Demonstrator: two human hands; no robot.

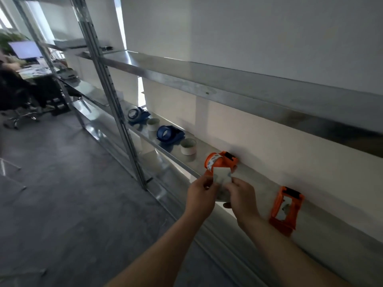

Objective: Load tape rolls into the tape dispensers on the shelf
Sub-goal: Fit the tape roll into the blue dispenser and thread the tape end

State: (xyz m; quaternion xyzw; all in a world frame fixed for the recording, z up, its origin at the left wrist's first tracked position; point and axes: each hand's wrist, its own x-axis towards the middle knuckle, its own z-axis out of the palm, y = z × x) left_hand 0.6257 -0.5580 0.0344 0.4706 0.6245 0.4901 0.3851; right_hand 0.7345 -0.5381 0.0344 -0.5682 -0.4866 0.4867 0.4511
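Note:
In front of the metal shelf (186, 141), my left hand (200, 195) and my right hand (241, 196) together hold a patterned tape roll (223, 193). A loose end of tape (222, 176) stands up between my fingers. Just behind it on the shelf sits an orange dispenser (224, 160) with patterned tape in it. A second orange dispenser (287, 210) lies on the shelf to the right of my right wrist. Further left are two blue dispensers (169, 134) (136, 114) and two white tape rolls (188, 146) (153, 124).
An upper shelf board (238, 83) overhangs the working shelf. A perforated metal upright (112, 96) stands at the left of it. Grey floor (62, 193) spreads out below left. A desk with a monitor (26, 49) and an office chair (18, 100) are at the far left.

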